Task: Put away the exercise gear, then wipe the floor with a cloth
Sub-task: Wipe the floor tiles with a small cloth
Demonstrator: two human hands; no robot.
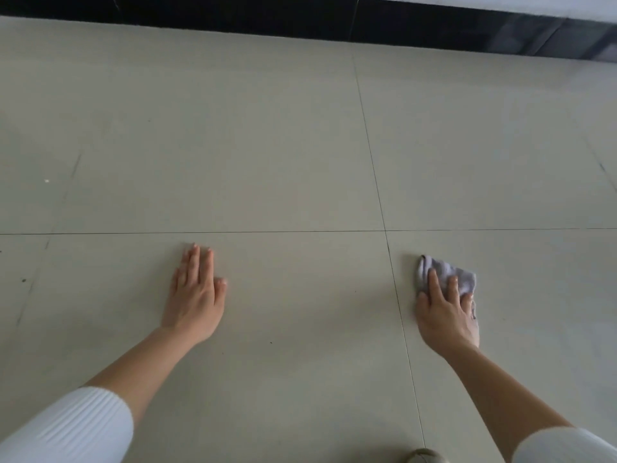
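Crumpled grey cloth (445, 277), soft and napped like a small towel, lies flat on the pale grey-beige tiled floor (267, 145) to my lower right, just past a thin dark grout line. My right hand (445, 315) presses down on its near half, palm low, fingers spread across the fabric rather than pinching it; the far corners of the cloth stick out beyond my fingertips in uneven folds. One dangling edge shows under the little-finger side of the hand.

My left hand (197, 295) rests palm-down on bare tile, well apart from the cloth, fingers straight and held close together, thumb tucked along the side, holding nothing. Both forearms are bare, reaching forward from ribbed white sleeves (73, 432) at the bottom corners of the head view.

Large square tiles with a matte, faintly streaked finish make up the floor; their joints cross between my hands and slightly ahead of them. Faint dark scuffs (76, 165) and a few tiny specks mark the tiles at left, with one small white fleck (46, 180) farther out. A glossy black skirting band (233, 15) runs along the far edge of the floor, and a strip of pale wall (500, 5) shows above it at upper right. A rounded olive-tan shape (424, 456) peeks in at the bottom edge; I cannot tell what it is.
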